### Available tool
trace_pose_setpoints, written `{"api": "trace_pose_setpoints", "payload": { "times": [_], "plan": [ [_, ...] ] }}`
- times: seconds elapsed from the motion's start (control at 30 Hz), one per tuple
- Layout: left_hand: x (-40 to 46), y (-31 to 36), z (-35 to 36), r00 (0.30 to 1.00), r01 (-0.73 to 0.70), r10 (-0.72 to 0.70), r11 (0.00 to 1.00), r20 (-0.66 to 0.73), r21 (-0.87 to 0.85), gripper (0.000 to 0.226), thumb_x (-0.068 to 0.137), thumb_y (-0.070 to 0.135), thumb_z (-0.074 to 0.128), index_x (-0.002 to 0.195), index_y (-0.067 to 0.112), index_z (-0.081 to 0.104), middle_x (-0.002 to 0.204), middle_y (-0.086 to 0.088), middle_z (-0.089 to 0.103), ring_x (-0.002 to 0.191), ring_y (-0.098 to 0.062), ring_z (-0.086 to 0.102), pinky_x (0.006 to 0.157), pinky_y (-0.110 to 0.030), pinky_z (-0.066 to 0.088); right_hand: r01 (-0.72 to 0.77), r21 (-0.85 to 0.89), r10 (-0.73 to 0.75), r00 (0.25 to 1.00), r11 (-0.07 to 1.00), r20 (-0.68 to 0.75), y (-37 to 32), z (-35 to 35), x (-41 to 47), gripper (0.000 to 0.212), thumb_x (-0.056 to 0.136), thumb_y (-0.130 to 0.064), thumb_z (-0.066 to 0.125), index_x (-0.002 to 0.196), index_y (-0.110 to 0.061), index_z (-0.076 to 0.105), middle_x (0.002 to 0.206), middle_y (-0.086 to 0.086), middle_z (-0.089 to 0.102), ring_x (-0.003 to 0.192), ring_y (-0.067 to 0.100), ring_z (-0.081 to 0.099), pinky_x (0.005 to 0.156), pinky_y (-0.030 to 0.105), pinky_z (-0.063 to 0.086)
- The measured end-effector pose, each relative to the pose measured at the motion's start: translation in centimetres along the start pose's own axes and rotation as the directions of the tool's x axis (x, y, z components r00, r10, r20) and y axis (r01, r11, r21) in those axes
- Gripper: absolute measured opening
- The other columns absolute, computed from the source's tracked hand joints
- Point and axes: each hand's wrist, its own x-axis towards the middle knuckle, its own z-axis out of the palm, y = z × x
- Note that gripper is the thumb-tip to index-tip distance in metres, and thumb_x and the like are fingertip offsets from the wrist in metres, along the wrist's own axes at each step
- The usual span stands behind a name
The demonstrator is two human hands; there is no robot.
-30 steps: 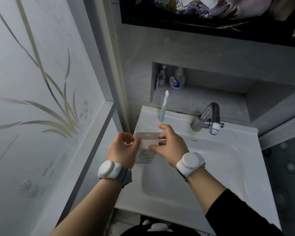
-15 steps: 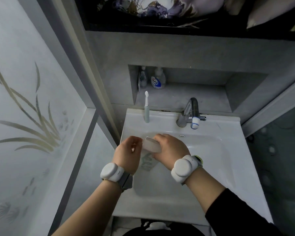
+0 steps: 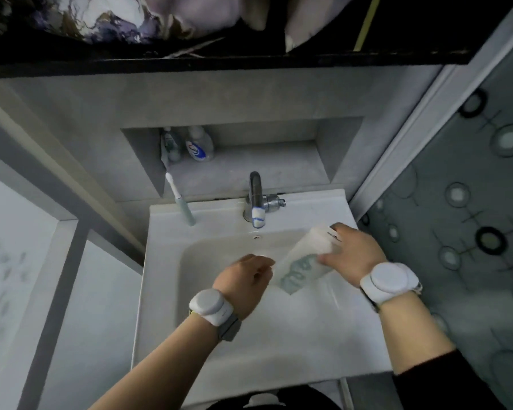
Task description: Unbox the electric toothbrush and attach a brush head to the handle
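Grey bathroom walls surround a white sink (image 3: pixel 160 291) with a chrome tap (image 3: pixel 256 199) at its back edge. Over the right side of the basin, the right hand (image 3: pixel 353 255) grips a white box (image 3: pixel 302 261) with green print, held tilted, its top end up beside the fingers. The left hand (image 3: pixel 243 282) is loosely curled just beside the box's lower end; whether it touches the box cannot be told. A toothbrush (image 3: pixel 181 201) stands upright on the sink's back left rim.
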Motion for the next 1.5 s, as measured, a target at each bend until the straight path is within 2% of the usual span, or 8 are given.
{"api": "trace_pose_setpoints", "payload": {
  "times": [0.37, 0.5, 0.67, 1.0, 1.1, 1.17, 1.27, 1.5],
  "plan": [
    [7.3, 5.2, 3.2, 0.995, -0.086, 0.09, 0.994, -0.053, 0.064, 0.037, 0.088, 0.023, 0.06, 0.124, 0.019, 0.058, 0.132, -0.003, 0.051, 0.118, -0.023, 0.051, 0.098, -0.032, 0.042, -0.089, 0.448, 0.289, 0.869, 0.889, -0.401, 6.0, -5.1, 4.7, 0.031, 0.075, -0.026, 0.074, 0.099, -0.018, 0.056, 0.092, -0.002, 0.06, 0.077, 0.019, 0.056, 0.061, 0.029, 0.047],
    [9.9, 6.0, 3.6, 0.991, 0.007, 0.01, 0.991, -0.133, 0.131, 0.049, 0.086, 0.03, 0.061, 0.132, 0.022, 0.048, 0.14, -0.002, 0.045, 0.124, -0.025, 0.047, 0.1, -0.038, 0.044, -0.131, 0.954, 0.519, 0.855, 0.269, -0.029, 6.2, -4.5, 9.3, 0.035, 0.077, -0.014, 0.074, 0.11, -0.006, 0.062, 0.1, 0.009, 0.066, 0.09, 0.025, 0.064, 0.06, 0.032, 0.059],
    [12.1, 5.8, 4.1, 0.987, 0.111, -0.09, 0.981, -0.132, 0.158, 0.056, 0.086, 0.035, 0.057, 0.138, 0.023, 0.037, 0.146, -0.001, 0.037, 0.132, -0.024, 0.04, 0.107, -0.037, 0.038, -0.266, 0.939, 0.469, 0.815, -0.217, 0.34, 5.3, -2.1, 14.0, 0.038, 0.086, -0.018, 0.066, 0.122, -0.011, 0.056, 0.124, 0.01, 0.06, 0.111, 0.027, 0.059, 0.078, 0.037, 0.056],
    [13.8, 6.3, 4.4, 0.97, 0.113, -0.089, 0.989, -0.225, 0.097, 0.044, 0.087, 0.027, 0.06, 0.129, 0.018, 0.052, 0.137, -0.002, 0.049, 0.123, -0.021, 0.049, 0.101, -0.027, 0.04, -0.408, 0.885, 0.491, 0.737, -0.226, 0.465, 2.8, 1.2, 20.9, 0.032, 0.094, -0.027, 0.049, 0.122, -0.011, 0.045, 0.138, 0.005, 0.043, 0.112, 0.021, 0.053, 0.092, 0.034, 0.046],
    [14.4, 6.8, 4.5, 0.967, 0.121, -0.097, 0.988, -0.234, 0.091, 0.043, 0.087, 0.026, 0.06, 0.128, 0.016, 0.053, 0.137, -0.002, 0.049, 0.123, -0.02, 0.048, 0.098, -0.023, 0.037, -0.48, 0.873, 0.498, 0.74, -0.08, 0.453, 3.0, 1.8, 23.6, 0.037, 0.095, -0.025, 0.048, 0.125, -0.005, 0.049, 0.127, 0.011, 0.054, 0.117, 0.029, 0.054, 0.09, 0.034, 0.049],
    [14.7, 7.0, 4.6, 0.968, 0.121, -0.098, 0.989, -0.233, 0.088, 0.043, 0.088, 0.025, 0.06, 0.128, 0.016, 0.053, 0.138, -0.002, 0.048, 0.124, -0.019, 0.047, 0.099, -0.022, 0.037, -0.526, 0.729, 0.486, 0.821, 0.438, 0.3, 3.6, 2.9, 24.3, 0.041, 0.096, -0.029, 0.044, 0.121, 0.003, 0.054, 0.125, 0.019, 0.06, 0.116, 0.032, 0.057, 0.094, 0.033, 0.047],
    [15.0, 7.3, 4.8, 0.966, 0.132, -0.11, 0.988, -0.236, 0.083, 0.043, 0.088, 0.025, 0.06, 0.129, 0.016, 0.052, 0.138, -0.001, 0.048, 0.123, -0.019, 0.048, 0.098, -0.021, 0.036, -0.565, 0.824, 0.362, 0.761, -0.04, 0.539, 4.4, 2.8, 24.4, 0.04, 0.095, -0.003, 0.042, 0.128, 0.02, 0.036, 0.137, 0.039, 0.037, 0.127, 0.046, 0.042, 0.105, 0.036, 0.037],
    [14.6, 7.8, 6.0, 0.955, 0.165, -0.146, 0.985, -0.259, 0.052, 0.042, 0.087, 0.024, 0.06, 0.128, 0.017, 0.054, 0.136, -0.002, 0.051, 0.119, -0.021, 0.051, 0.096, -0.024, 0.04, -0.438, 0.889, 0.369, 0.81, -0.135, 0.455, 5.1, 1.6, 22.3, 0.021, 0.093, 0.001, 0.043, 0.079, -0.015, 0.048, 0.09, 0.004, 0.047, 0.076, 0.013, 0.046, 0.075, 0.026, 0.046]
  ]
}}
